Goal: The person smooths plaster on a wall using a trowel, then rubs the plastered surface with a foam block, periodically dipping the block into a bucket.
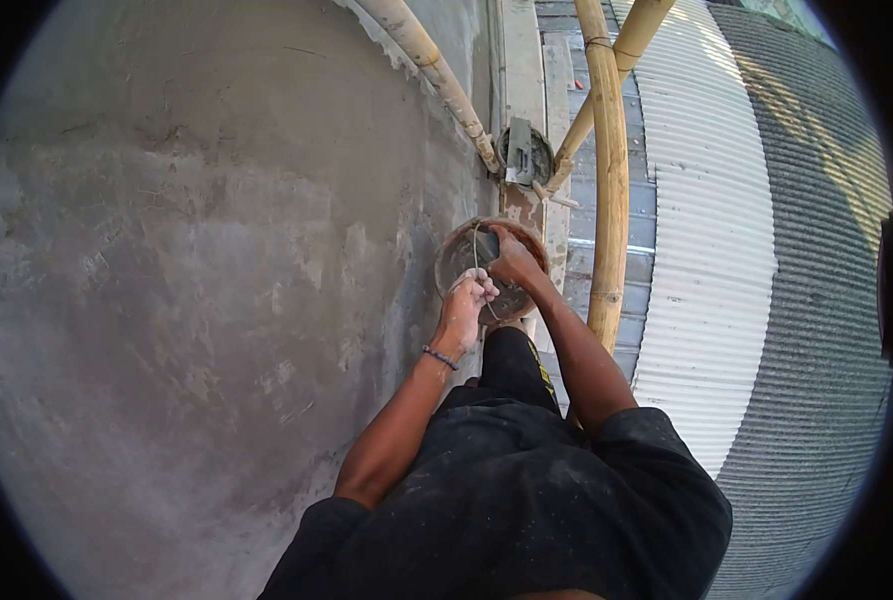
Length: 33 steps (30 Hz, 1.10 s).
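Note:
A round, mortar-stained bucket stands on the plank in front of my legs, with a thin wire handle arched across its mouth. My left hand, dusted with pale powder, is closed around the wire handle above the near-left part of the bucket. Reaching in over the bucket's right rim, my right hand is closed on something dark grey inside. Its fingers partly cover that thing, so its kind does not show. Beyond the bucket lies a trowel-like float with a grey handle, resting on another round container.
A grey plastered wall rises close along my left. Bamboo poles stand to the right and one pole leans ahead on the left. Below on the right are a white corrugated roof and a darker corrugated roof.

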{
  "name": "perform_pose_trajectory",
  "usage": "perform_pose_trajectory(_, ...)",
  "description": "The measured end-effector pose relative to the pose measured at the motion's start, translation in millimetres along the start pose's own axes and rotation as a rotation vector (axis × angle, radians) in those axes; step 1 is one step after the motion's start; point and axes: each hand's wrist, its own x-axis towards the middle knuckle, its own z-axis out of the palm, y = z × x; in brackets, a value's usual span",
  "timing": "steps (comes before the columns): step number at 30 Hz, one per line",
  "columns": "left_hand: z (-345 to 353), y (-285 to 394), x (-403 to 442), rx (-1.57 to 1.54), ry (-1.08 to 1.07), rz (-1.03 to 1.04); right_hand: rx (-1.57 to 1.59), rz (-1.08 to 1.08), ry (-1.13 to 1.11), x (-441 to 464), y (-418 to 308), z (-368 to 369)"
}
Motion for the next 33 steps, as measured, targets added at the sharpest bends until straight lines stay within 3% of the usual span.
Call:
perform_pose_trajectory(2,0,1,7,-0.001,0.011,-0.015,0.058,-0.086,0.079,2,-13,-3)
perform_pose_trajectory(7,-8,5,7,-0.010,0.024,-0.047,-0.008,-0.067,0.007,-8,-24,-4)
perform_pose_trajectory(9,-11,4,10,-0.074,0.061,-0.087,-0.252,-0.044,0.002,-15,-27,-8)
perform_pose_trajectory(11,-13,1,13,-0.064,0.079,-0.110,-0.303,-0.051,-0.060,-20,-26,-11)
perform_pose_trajectory(13,-16,-5,15,-0.100,0.040,-0.107,-0.190,0.118,-0.028,-28,-31,-18)
perform_pose_trajectory(15,-17,-11,18,-0.094,0.054,-0.121,-0.200,0.145,0.007,-23,-20,-22)
perform_pose_trajectory(17,-24,-18,16,-0.088,0.081,-0.139,-0.017,0.189,0.001,-18,2,-18)
perform_pose_trajectory(19,-25,-28,19,-0.078,0.067,-0.144,-0.127,0.186,0.102,-19,3,-22)
perform_pose_trajectory(21,-24,-29,19,-0.089,0.073,-0.140,0.464,0.472,-0.165,-24,-14,-42)
perform_pose_trajectory(22,-23,-30,20,-0.097,0.076,-0.135,0.458,0.473,-0.170,-25,-8,-35)
perform_pose_trajectory(24,-25,-35,20,-0.104,0.070,-0.139,0.785,0.450,0.030,-27,10,-14)
perform_pose_trajectory(25,-27,-37,21,-0.105,0.061,-0.142,0.780,0.449,0.025,-23,4,-14)
perform_pose_trajectory(27,-33,-51,19,-0.120,0.076,-0.141,1.110,0.315,0.165,-22,-24,-21)
perform_pose_trajectory(30,-43,-66,23,-0.160,0.071,-0.133,0.740,0.016,0.126,22,-73,-26)
perform_pose_trajectory(32,-47,-76,23,-0.196,0.062,-0.124,0.394,-0.244,0.310,69,-82,-6)
perform_pose_trajectory(33,-49,-79,23,-0.164,0.049,-0.129,0.390,-0.245,0.304,87,-85,5)
